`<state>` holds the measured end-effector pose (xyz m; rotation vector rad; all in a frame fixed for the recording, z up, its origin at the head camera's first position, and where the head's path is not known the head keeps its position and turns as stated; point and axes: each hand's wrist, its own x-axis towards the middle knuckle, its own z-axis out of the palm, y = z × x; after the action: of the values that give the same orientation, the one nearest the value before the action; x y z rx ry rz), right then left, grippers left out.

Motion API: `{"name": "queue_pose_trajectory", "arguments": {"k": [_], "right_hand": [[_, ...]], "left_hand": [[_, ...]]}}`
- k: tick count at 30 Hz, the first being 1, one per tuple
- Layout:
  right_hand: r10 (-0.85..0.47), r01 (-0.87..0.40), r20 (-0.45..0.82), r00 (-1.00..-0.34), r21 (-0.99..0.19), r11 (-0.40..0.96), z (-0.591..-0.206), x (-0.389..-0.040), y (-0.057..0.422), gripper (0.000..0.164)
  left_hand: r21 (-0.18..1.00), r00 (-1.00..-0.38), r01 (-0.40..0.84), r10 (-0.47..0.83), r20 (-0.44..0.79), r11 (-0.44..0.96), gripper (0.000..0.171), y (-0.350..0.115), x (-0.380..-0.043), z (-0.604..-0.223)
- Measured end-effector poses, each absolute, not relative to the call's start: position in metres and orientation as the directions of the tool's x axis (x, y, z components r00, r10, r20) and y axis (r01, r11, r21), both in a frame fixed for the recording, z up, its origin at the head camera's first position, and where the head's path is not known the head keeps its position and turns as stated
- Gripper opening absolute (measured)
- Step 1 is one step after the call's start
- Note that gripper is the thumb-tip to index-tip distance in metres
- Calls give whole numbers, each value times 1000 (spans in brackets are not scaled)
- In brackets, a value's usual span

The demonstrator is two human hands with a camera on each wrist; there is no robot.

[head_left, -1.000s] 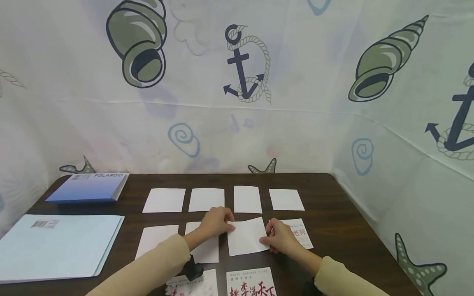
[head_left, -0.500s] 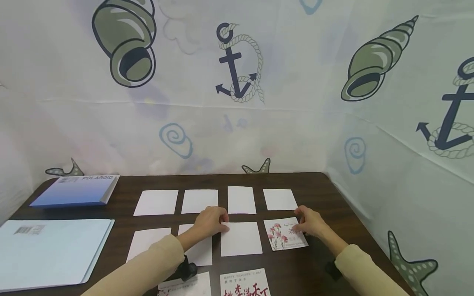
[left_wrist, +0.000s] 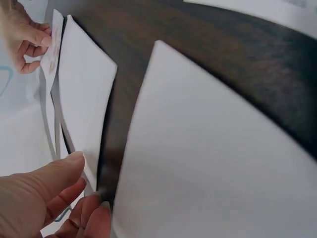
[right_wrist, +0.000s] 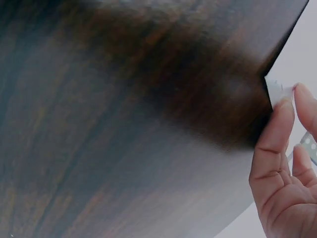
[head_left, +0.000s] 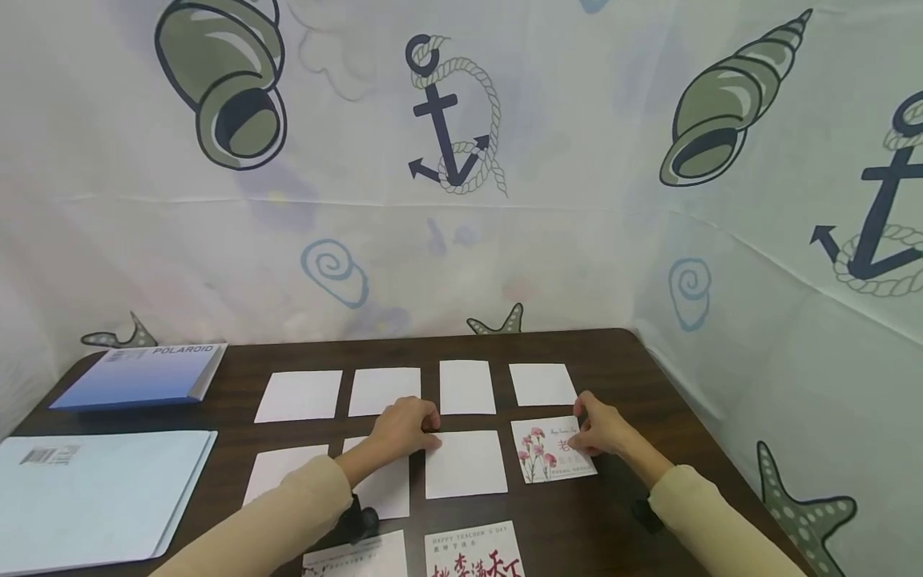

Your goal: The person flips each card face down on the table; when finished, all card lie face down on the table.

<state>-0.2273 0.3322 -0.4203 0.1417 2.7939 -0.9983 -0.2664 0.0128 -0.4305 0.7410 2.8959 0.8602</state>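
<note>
Lying nearest on the tabletop are a printed card and, to its right, a red-lettered card, both running off the bottom of the head view. Along the left edge, a pale blue flat item with a barcode label is resting.

Across the tabletop's middle, four cards are forming a row. The left sleeve is crossing the two leftmost, a blank card and its blank neighbour. Third is a white card; the left hand is touching its far left corner with the thumb, fingers curving in narrowly, though whether they are gripping it cannot be told. Nearer the right edge, the right hand is pinching the right side of the flower card between thumb and fingertips.

Beyond, four plain cards are lying in a row toward the far edge, while a POLAROID box is sitting by the far left corner. Past that edge, a curtain printed with anchors and shells is hanging.
</note>
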Motion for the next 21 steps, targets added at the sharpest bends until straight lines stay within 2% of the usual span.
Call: {"name": "queue_pose_trajectory", "arguments": {"k": [5,8,13,18,21], "right_hand": [[34,123,-148,-988,-653,747,-425,-227,336,46],[28,103,-123,-992,-663,742,-427,-227,338,46],[17,79,-98,-995,-672,736,-431,-227,341,45],[28,80,-88,-996,-679,730,-433,-227,341,45],[36,86,-87,-996,-683,725,-433,-227,342,44]], "left_hand": [[588,-877,436,469,108,681,12,26,-273,-429],[688,-862,404,503,66,602,13,45,-275,-428],[864,-852,217,520,-59,455,22,80,-274,-427],[921,-864,77,486,-129,381,18,105,-273,-429],[932,-874,37,464,-146,362,12,115,-273,-431]]}}
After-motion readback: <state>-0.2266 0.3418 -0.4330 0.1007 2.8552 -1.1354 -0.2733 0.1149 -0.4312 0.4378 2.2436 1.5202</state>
